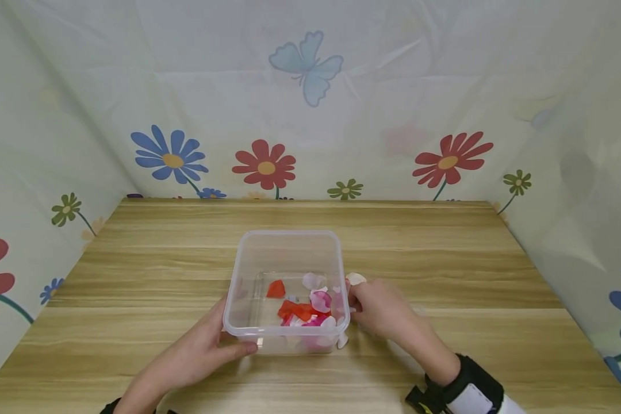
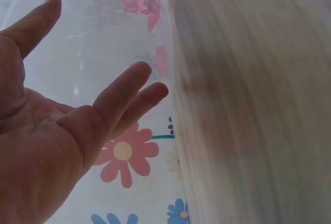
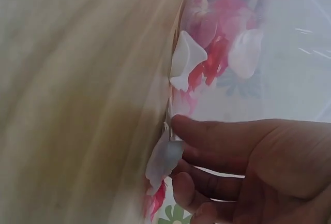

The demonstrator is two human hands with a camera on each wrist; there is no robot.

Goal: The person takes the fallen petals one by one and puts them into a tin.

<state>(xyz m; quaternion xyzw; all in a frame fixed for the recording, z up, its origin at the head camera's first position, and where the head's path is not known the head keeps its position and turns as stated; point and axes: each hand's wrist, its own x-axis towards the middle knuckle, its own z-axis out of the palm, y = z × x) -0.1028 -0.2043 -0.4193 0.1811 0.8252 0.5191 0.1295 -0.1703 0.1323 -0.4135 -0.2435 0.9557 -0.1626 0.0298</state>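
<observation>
A clear plastic box (image 1: 284,332) holds red-orange, pink and white flower petals (image 1: 321,301), mostly toward its front right. My left hand (image 1: 199,351) rests against the box's left side, its thumb along the front wall; in the left wrist view its thumb and fingers are spread. Close by the box's right wall, my right hand (image 1: 380,310) is down at the tabletop. Its thumb and bent fingers pinch a pale petal (image 3: 161,163) in the right wrist view. Another white petal (image 3: 186,61) lies just outside the box, and a bright pink petal (image 3: 156,199) is below the pinched one.
The box stands on a wood-grain table (image 1: 186,253). Past the right fingers lies a cream petal (image 1: 356,279). A pale sheet (image 1: 372,115) printed with flowers and a butterfly surrounds the table's back and sides. A black strap with a device (image 1: 468,385) is on the right wrist.
</observation>
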